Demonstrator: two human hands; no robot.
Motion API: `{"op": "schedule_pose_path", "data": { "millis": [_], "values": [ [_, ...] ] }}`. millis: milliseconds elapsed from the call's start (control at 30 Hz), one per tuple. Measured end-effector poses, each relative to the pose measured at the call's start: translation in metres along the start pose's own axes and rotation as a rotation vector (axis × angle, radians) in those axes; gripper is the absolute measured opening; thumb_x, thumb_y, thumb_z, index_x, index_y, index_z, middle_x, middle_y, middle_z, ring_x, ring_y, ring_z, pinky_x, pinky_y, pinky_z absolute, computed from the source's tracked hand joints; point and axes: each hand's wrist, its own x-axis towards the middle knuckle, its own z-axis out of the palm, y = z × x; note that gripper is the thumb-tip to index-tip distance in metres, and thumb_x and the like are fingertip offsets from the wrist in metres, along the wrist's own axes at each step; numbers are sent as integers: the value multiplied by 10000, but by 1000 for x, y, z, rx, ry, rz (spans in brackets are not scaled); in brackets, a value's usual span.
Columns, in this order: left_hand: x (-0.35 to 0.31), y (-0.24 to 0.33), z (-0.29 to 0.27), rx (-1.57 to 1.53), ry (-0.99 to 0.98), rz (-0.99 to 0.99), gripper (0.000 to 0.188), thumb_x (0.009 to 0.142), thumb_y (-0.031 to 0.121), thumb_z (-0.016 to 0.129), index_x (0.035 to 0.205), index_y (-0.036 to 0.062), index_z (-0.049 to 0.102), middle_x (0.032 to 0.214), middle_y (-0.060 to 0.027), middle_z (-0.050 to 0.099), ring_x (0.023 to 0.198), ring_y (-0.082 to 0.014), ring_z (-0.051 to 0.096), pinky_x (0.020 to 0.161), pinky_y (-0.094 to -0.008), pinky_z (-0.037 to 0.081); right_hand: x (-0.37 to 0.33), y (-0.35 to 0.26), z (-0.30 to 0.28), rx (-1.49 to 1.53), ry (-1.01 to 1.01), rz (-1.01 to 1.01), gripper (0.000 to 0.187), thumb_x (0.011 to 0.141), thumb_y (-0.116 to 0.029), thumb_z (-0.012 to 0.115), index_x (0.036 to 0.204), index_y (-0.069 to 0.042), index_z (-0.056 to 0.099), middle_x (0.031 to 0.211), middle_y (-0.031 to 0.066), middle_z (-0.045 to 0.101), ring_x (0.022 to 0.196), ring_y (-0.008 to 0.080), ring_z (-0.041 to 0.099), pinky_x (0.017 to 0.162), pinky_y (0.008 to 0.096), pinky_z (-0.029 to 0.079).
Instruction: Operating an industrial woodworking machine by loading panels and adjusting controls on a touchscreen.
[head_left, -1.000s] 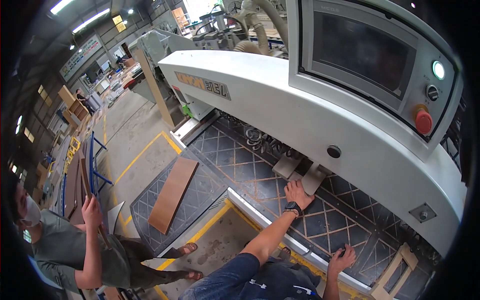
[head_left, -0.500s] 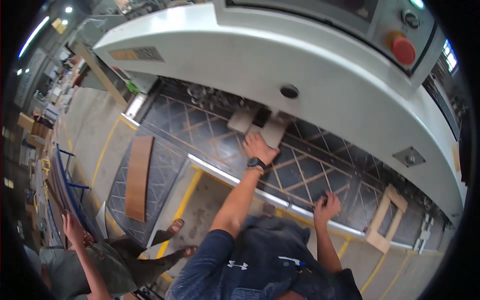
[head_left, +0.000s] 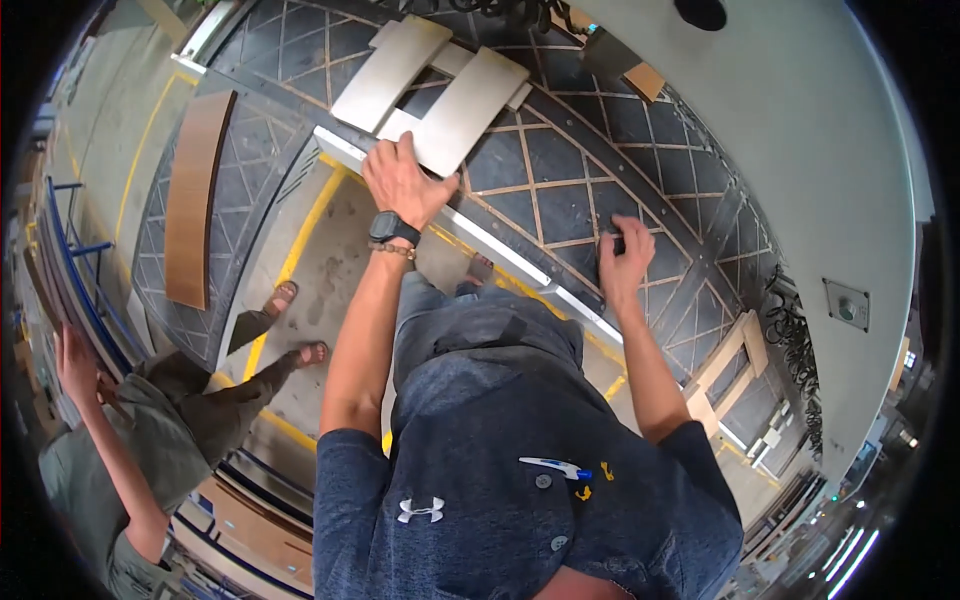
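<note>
A pale wooden frame (head_left: 463,112), made of two broad slats joined by crosspieces, lies flat on the dark machine table (head_left: 562,205). Its near end reaches the table's front edge. There my left hand (head_left: 403,182) grips it, fingers at a crosspiece and thumb by the corner of the right slat. Farther right, my right hand (head_left: 627,265) is low over the table with fingers curled around a small black object (head_left: 618,241), mostly hidden, whose kind I cannot make out.
Another wooden frame (head_left: 725,372) lies on the table at right. The machine's white housing (head_left: 800,150) overhangs the far side, with coiled black hoses (head_left: 795,345) beneath. A brown board (head_left: 198,200) rests on the left table wing. A co-worker (head_left: 150,430) stands at lower left.
My left hand has drawn the pale frame out from under the housing toward the table's front edge. The view has shifted, and my right hand still holds the small black object.
</note>
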Motion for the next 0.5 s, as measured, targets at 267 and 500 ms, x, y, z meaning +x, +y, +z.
{"op": "schedule_pose_path", "data": {
  "millis": [267,500],
  "values": [
    [-65,-22,-37,-184,164,13,821,622,344,909,1286,-2,571,1247,-196,560,1217,-389,497,1048,-512,369,148,109,45,-44,161,-155,343,819,-221,739,1112,-57,666,1099,153,665,1038,365,613,942,458,455],
    [-190,-67,-65,-138,143,-326,573,743,205,867,1235,44,624,1230,-168,601,1178,-366,552,1011,-450,437,266,76,67,-176,-97,-67,631,815,-480,756,1223,-16,631,1158,180,669,1149,370,599,1009,442,452]
  ]
}}
